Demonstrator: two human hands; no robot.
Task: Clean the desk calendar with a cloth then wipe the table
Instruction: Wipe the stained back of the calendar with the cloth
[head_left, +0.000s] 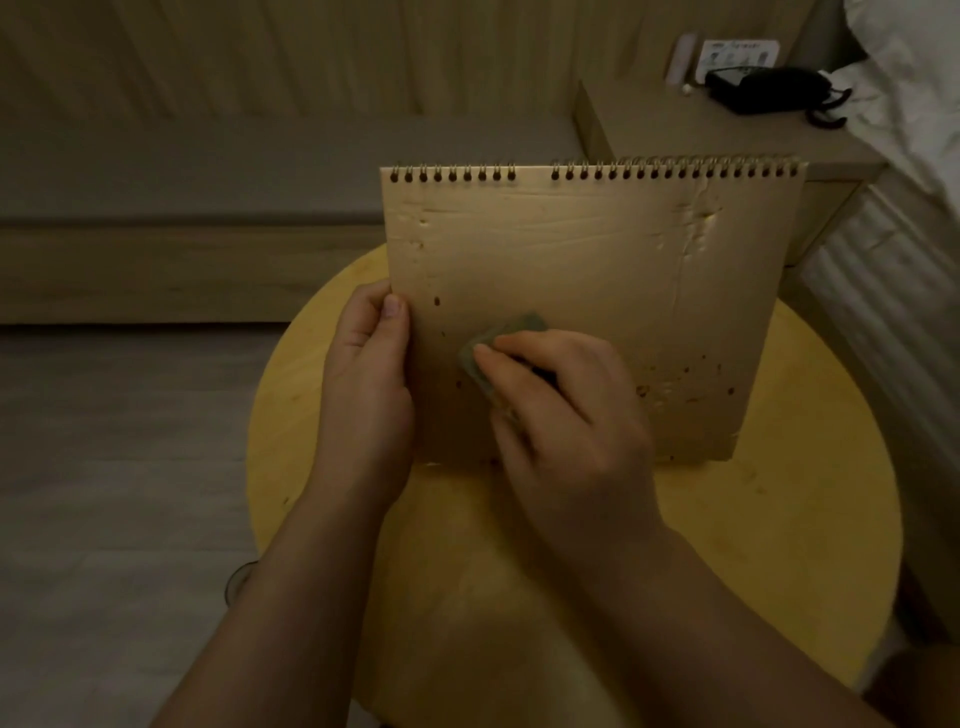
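The brown cardboard desk calendar with gold spiral binding (592, 291) is standing on its lower edge on the round yellow wooden table (779, 545), toward the table's far side, its plain back panel facing the person. The left hand (366, 379) is gripping the calendar's left edge, thumb lying over the front of the panel. The right hand (566, 415) is pressing a small grey-green cloth (488, 348) flat against the lower middle of the panel, fingers curled over the cloth.

The task appears to be in its first part. Dark specks are showing to the left of the cloth and, more thickly, across the calendar's lower right corner, so the panel seems only partly cleaned; the upper half is looking free of specks, though creased and dented. Wiping the table looks not yet begun, and a few small marks are showing on the wood near the calendar's base.

To the right of the cloth the panel is offering a clear sweep as far as its right edge. In front of the calendar the tabletop is lying bare except for the forearms. Behind the calendar's top right corner a low wooden bedside unit (701, 130) is carrying a black telephone (763, 88); how near it stands to the calendar cannot be told.
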